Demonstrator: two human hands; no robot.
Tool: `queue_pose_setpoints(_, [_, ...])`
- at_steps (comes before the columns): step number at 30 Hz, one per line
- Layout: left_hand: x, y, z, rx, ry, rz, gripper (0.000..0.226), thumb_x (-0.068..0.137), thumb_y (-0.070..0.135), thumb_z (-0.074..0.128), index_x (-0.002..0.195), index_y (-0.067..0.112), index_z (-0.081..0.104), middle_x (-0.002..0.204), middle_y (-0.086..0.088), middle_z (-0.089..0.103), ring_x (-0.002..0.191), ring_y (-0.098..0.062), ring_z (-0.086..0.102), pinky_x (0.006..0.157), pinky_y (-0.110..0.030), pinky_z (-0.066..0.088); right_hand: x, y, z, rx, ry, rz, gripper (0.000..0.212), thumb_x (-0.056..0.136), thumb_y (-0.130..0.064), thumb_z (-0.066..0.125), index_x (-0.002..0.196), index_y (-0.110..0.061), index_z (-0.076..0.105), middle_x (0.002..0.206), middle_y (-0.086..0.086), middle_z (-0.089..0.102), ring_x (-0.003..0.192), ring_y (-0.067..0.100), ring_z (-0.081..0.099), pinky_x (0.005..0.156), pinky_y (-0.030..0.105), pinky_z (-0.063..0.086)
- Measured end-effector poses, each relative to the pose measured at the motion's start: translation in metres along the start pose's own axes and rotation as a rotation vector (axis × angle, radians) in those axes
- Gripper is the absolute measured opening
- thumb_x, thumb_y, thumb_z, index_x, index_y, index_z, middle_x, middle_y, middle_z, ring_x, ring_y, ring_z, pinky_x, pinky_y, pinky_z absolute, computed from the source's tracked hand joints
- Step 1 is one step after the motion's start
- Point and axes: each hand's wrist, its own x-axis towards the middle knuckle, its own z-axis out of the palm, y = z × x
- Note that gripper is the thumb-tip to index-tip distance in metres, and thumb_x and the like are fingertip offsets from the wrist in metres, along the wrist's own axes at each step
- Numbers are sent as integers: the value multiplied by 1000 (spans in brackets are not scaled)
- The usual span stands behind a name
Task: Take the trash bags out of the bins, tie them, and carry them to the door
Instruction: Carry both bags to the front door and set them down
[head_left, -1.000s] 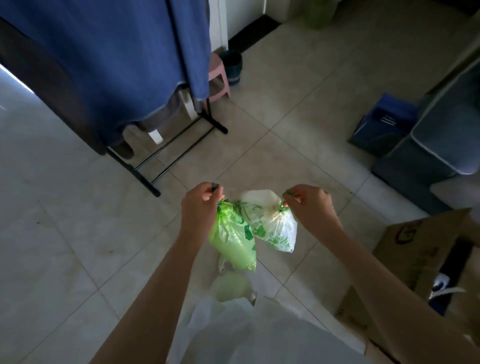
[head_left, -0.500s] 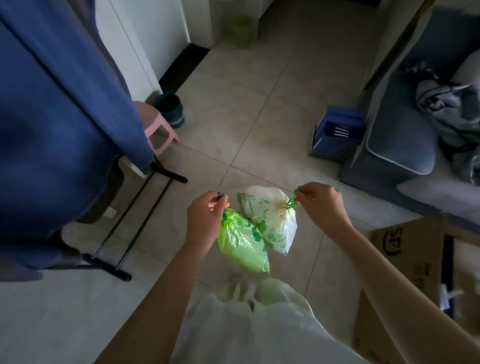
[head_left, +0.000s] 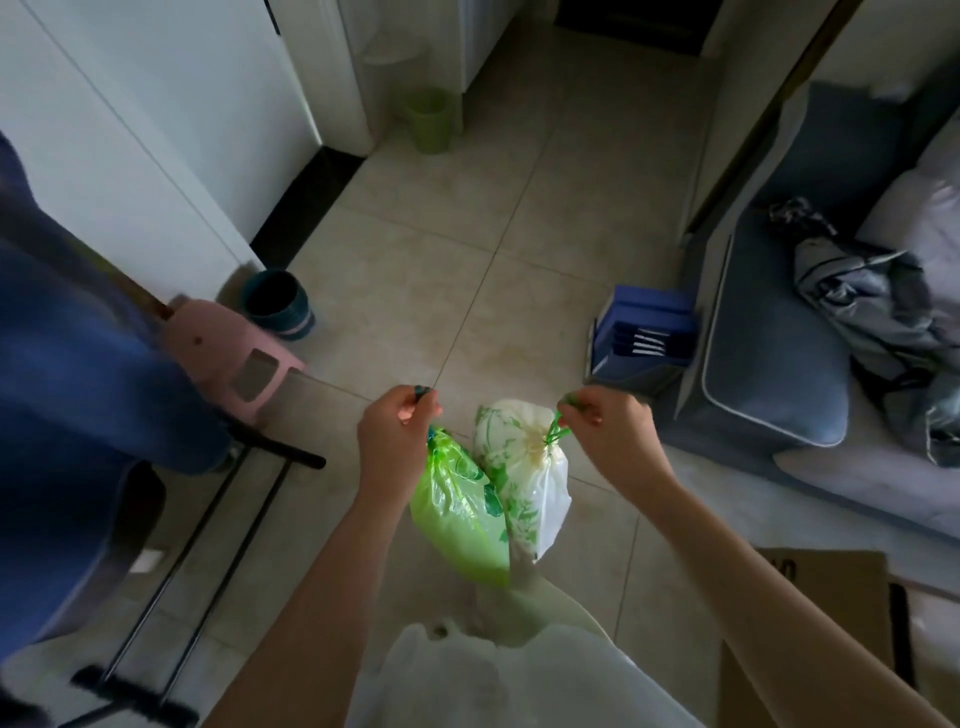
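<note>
My left hand (head_left: 396, 431) grips the tied top of a green trash bag (head_left: 457, 519), which hangs below it above the tiled floor. My right hand (head_left: 605, 428) pinches the green drawstring of a white trash bag with a green leaf print (head_left: 524, 483). The two bags hang side by side and touch each other. A dark teal bin (head_left: 278, 304) stands by the white wall at the left. Farther down the hallway stands a pale green bin (head_left: 430, 119).
A pink stool (head_left: 228, 358) and a black drying rack (head_left: 218, 530) draped with blue cloth (head_left: 72, 395) are at the left. A grey-blue sofa (head_left: 779, 332) with a blue paper bag (head_left: 644, 338) beside it is at the right. A cardboard box (head_left: 810, 634) lies at the lower right.
The view has swung forward along the hallway; the rack and blue cloth slid left and the sofa came further into view. Both hands keep holding the bags at the same height.
</note>
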Motion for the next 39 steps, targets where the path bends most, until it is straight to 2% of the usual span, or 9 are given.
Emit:
queue_pose_setpoints(6, [89, 43, 44, 2, -12, 73, 12, 91, 16, 60, 82, 12, 68, 71, 7, 68, 69, -1, 65, 68, -14, 48, 108, -6, -30, 19, 6, -26, 17, 87, -18, 63, 76, -7, 71, 55, -9, 58, 51, 0, 54, 53, 4, 37])
queue_pose_setpoints(12, [190, 71, 87, 40, -29, 81, 14, 90, 17, 60, 82, 10, 69, 70, 8, 67, 67, 6, 62, 62, -3, 40, 212, -3, -51, 30, 21, 4, 15, 88, -20, 63, 82, -8, 72, 68, -3, 68, 58, 1, 56, 52, 4, 39])
queue_pose_setpoints(15, [250, 81, 113, 37, -55, 87, 14, 90, 16, 60, 83, 9, 69, 70, 9, 67, 68, 8, 63, 62, -4, 42, 275, -1, -60, 27, 40, 25, 17, 88, -20, 62, 82, -6, 70, 67, 0, 68, 59, 12, 60, 52, 8, 37])
queue_pose_setpoints(18, [310, 96, 139, 32, -96, 89, 12, 90, 16, 61, 82, 11, 69, 71, 7, 69, 70, 5, 64, 62, -4, 43, 342, -5, -72, 3, 81, 38, 16, 88, -19, 62, 75, -10, 64, 56, -14, 53, 54, 2, 48, 53, 6, 37])
queue_pose_setpoints(24, [432, 138, 190, 85, -183, 115, 14, 90, 15, 62, 79, 9, 68, 71, 3, 71, 64, 1, 63, 61, -9, 44, 469, -18, -103, -65, 148, 24, 19, 88, -17, 62, 71, -21, 55, 50, -16, 42, 48, 0, 41, 54, 5, 36])
queue_pose_setpoints(29, [526, 176, 235, 121, -210, 184, 16, 90, 15, 62, 75, 11, 67, 66, 10, 65, 59, 8, 59, 59, -5, 41, 571, -17, -137, -135, 189, -20, 12, 89, -20, 59, 83, -10, 63, 63, -6, 50, 57, 15, 45, 57, 25, 34])
queue_pose_setpoints(33, [592, 204, 280, 93, -223, 178, 15, 90, 16, 61, 76, 14, 66, 67, 12, 66, 62, 7, 62, 62, -9, 44, 651, -5, -160, -108, 232, -45, 18, 90, -19, 60, 84, -2, 63, 65, 1, 55, 54, 16, 48, 55, 25, 36])
queue_pose_setpoints(36, [640, 226, 315, 66, -223, 151, 14, 90, 16, 60, 78, 13, 67, 66, 14, 65, 63, 7, 61, 60, -6, 42, 710, 4, -174, -74, 250, -54, 20, 91, -18, 59, 76, -5, 56, 60, -2, 51, 50, 6, 45, 48, 12, 31])
queue_pose_setpoints(39, [688, 256, 350, 16, -155, 110, 16, 89, 13, 59, 75, 7, 65, 63, 10, 64, 61, 2, 60, 54, -8, 39, 772, 10, -195, -28, 213, -73, 21, 93, -19, 56, 77, -5, 54, 69, 6, 59, 58, 20, 52, 52, 12, 36])
